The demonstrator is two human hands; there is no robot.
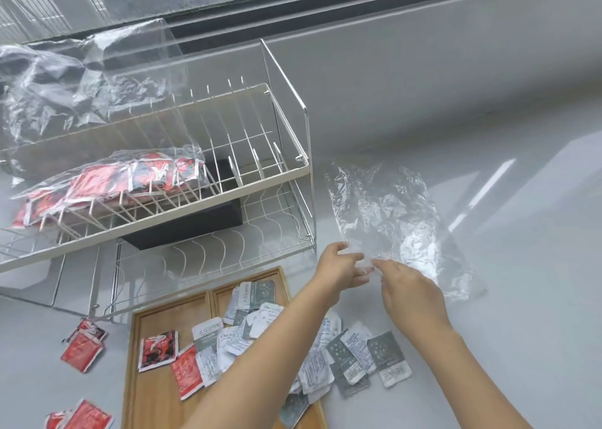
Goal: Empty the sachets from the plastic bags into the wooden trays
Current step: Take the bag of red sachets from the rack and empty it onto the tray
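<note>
Right of centre, both hands, left (338, 270) and right (408, 293), pinch a crumpled, clear, empty bag (391, 220) above the grey sachets (358, 353).

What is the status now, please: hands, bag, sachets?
Left hand and right hand pinch the empty clear bag. Grey sachets partly off the wooden tray. Full bag of red sachets on rack.

Bare forearms; hands (374, 275) ungloved, no sleeves.

Surface: pale grey glossy countertop (488, 168)
Resting on it: white two-tier wire dish rack (202, 181), divided wooden tray (153, 347), crumpled clear plastic bag (391, 220), scattered red sachets (83, 350), grey-and-white sachets (368, 357)
</note>
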